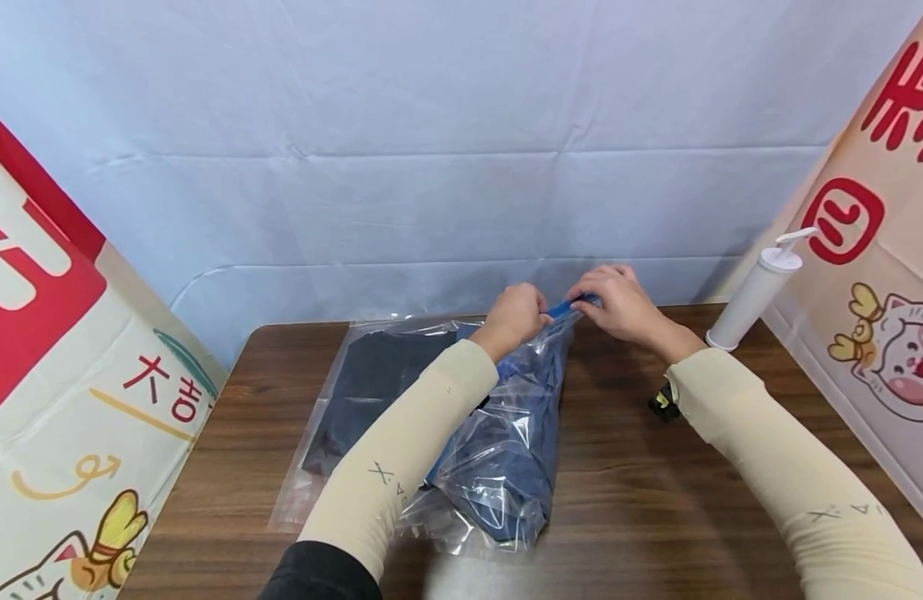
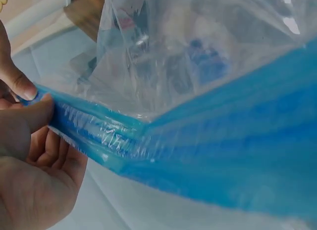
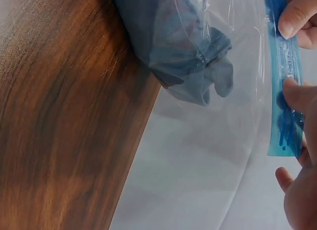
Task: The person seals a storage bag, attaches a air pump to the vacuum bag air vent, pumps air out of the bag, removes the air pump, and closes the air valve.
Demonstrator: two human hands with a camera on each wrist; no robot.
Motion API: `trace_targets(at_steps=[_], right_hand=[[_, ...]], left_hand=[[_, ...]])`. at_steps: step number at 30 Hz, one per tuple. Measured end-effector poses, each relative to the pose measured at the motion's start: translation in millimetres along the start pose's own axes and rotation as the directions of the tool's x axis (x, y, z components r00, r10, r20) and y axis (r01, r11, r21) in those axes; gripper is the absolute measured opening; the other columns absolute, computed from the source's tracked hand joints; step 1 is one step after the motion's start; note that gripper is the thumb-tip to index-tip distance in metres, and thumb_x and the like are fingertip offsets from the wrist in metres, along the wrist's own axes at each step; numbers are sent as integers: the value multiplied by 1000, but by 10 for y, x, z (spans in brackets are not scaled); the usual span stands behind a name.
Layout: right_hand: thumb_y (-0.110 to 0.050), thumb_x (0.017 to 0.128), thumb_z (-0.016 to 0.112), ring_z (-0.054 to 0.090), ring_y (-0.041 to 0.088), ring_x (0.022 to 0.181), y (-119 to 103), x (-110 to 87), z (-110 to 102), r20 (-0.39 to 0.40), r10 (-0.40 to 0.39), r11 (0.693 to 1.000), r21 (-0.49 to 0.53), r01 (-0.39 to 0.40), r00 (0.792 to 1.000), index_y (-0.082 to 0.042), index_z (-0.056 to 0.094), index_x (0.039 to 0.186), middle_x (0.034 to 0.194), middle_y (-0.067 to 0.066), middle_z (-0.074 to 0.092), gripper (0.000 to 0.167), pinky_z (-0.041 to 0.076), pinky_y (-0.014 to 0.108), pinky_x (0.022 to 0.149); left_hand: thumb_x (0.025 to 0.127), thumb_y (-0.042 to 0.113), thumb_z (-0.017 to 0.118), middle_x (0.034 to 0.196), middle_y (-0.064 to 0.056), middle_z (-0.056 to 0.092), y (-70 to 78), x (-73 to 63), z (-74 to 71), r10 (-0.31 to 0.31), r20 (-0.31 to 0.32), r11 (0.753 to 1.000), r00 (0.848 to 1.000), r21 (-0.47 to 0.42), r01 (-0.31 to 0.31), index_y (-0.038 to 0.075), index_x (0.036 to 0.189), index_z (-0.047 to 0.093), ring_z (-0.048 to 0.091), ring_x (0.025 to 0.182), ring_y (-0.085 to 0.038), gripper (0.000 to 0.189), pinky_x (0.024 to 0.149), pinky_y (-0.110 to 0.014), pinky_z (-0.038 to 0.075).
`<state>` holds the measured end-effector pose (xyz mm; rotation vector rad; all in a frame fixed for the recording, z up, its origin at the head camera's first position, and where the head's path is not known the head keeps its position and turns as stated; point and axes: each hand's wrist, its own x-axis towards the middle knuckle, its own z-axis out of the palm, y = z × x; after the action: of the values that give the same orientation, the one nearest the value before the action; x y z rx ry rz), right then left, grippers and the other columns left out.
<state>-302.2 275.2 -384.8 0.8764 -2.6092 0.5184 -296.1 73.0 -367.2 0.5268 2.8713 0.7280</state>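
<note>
One clear plastic bag (image 1: 506,496) is seen, with one blue strip (image 1: 561,310) along its mouth and two masses of cloth inside: dark cloth (image 1: 378,375) to the left and blue-grey cloth (image 1: 538,442) to the right. Two hands are in view, and the strip is pinched by both: by the left hand (image 1: 515,317) between thumb and curled fingers, and by the right hand (image 1: 619,300) just beside it, nearer the strip's right end. The bag is laid on the far middle part of one brown wooden table (image 1: 619,517), its mouth lifted at the far right. Part of it is covered from sight by the left sleeve (image 1: 401,450). To the right, one white cylinder with a handle (image 1: 754,292) is stood near the far edge, and one small black-and-yellow object (image 1: 662,403) is partly hidden by the right sleeve (image 1: 791,467). The table is flanked by two printed panels, left (image 1: 48,400) and right (image 1: 900,250), and backed by one pale curtain (image 1: 431,108). The plastic is wrinkled and glossy.
</note>
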Motion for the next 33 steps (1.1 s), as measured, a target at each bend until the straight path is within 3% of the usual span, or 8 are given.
trace_targets(at_steps=[3,12,18,25,33], right_hand=[[-11,90,79,59,35,109,-9,4,10,15,17,1000,6,-17,1000,-10,78,100,100,7,74,11,28,64,104],[-7,90,78,61,35,102,-9,-25,48,-30,14,1000,20,-13,999,-9,78,96,95,7,74,6,29,65,103],[-12,90,79,61,34,104,4,-12,78,-19,-7,1000,11,7,1000,-10,78,97,96,6,74,7,30,64,103],[-10,89,79,61,35,103,-56,36,78,-68,-23,999,-29,21,997,-10,77,94,95,6,74,5,30,65,102],[-14,90,79,60,36,108,-38,32,37,-35,2,998,-61,-4,999,-10,77,97,98,6,74,8,29,66,103]], left_hand=[[99,27,70,76,4,66,-9,9,11,-7,-17,1000,1000,14,7,15,83,71,59,66,-11,20,60,-25,47],[100,24,68,68,4,59,8,1,34,65,-24,997,998,52,-64,14,77,66,55,61,-11,26,58,-24,44],[100,23,68,75,5,62,-16,-9,38,61,-53,998,997,32,-60,14,83,68,57,65,-10,20,61,-24,46],[102,20,65,74,4,60,14,25,39,92,-87,995,992,51,-88,14,81,63,56,66,-11,22,60,-25,45],[98,21,69,66,5,50,8,34,-104,99,20,993,995,67,-100,13,76,58,49,62,-10,26,61,-25,42]])
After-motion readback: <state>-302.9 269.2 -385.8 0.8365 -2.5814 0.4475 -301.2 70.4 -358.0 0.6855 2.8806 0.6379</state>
